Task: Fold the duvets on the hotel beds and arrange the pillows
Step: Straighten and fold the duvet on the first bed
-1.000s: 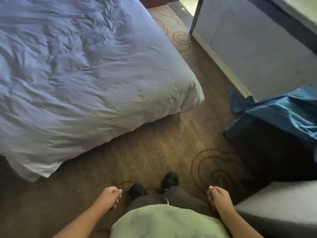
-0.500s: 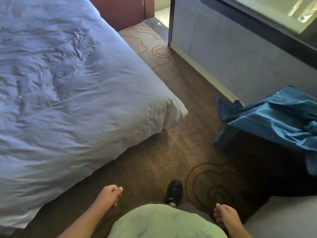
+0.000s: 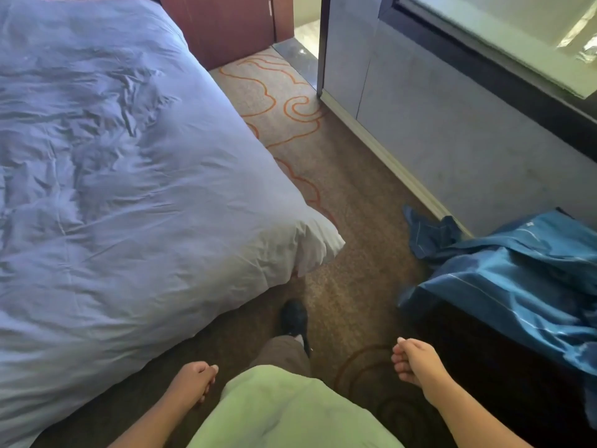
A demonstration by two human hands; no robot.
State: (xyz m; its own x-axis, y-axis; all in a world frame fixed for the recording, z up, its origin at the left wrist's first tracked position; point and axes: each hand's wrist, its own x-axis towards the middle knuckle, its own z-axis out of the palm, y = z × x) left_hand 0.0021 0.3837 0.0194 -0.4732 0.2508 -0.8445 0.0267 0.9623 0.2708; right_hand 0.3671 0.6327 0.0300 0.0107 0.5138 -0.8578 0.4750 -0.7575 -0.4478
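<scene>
the black shoe (image 3: 294, 318) now stands nearer the crumpled pale duvet (image 3: 129, 189); left hand (image 3: 193, 379) and right hand (image 3: 416, 360) hang, each grip loosely curled, empty, over brown patterned carpet (image 3: 355, 253).

Brown carpet (image 3: 349, 227) underfoot; orange swirl pattern (image 3: 274, 101) lit ahead of me. Grey wall (image 3: 452, 140) on my right, pale skirting board (image 3: 387, 160) along base, bright window (image 3: 504, 30) above. Reddish wood panel (image 3: 226, 27) at far end. Blue cloth (image 3: 517, 279) draped over dark cabinet (image 3: 484, 367), right.

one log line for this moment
phase: pre-fold | left hand: empty | right hand: empty | duvet: spread out, unfolded, untouched
</scene>
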